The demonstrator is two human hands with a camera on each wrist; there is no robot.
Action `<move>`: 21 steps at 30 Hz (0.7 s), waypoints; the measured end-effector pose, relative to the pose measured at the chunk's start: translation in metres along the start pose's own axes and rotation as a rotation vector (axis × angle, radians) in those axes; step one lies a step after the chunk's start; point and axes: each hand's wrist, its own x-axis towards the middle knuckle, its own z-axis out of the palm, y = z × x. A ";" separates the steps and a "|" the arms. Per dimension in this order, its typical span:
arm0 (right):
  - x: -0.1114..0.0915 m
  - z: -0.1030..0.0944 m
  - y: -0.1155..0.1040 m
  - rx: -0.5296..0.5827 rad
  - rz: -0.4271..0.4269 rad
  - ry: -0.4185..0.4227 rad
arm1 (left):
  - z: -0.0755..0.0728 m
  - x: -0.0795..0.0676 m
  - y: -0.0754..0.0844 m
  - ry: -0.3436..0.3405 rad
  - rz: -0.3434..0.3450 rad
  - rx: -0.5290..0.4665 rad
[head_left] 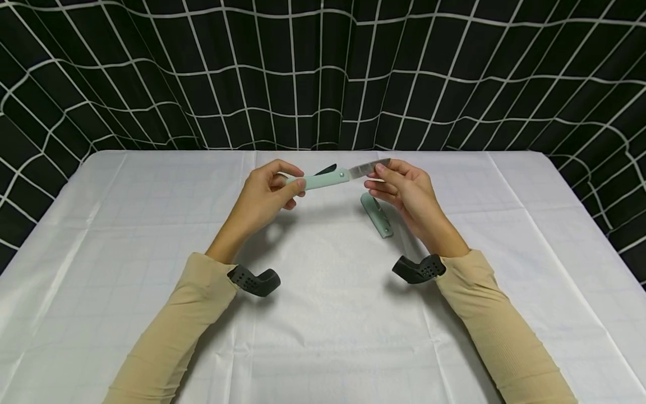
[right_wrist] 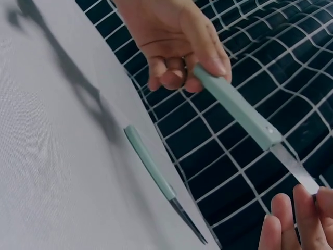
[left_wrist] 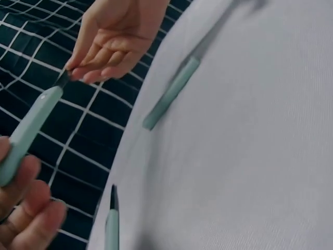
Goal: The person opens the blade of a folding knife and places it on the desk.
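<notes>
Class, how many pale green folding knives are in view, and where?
3. One opened pale green folding knife is held up; one folded knife lies on the white-covered table; one dark-bladed open knife lies there too, mostly hidden behind the first in the head view.

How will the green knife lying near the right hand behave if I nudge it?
The green knife will probably slide or pivot rather than roll, being long and slim. It looks smooth, so may feel slippery. Creases in the white cloth might catch it slightly.

1 pale green folding knife (head_left: 327,179), silver blade (head_left: 360,170) unfolded, slightly tilted, held aloft
</notes>
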 end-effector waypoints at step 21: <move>0.010 -0.006 0.019 -0.264 0.046 0.162 | 0.002 0.003 -0.016 -0.110 0.011 0.381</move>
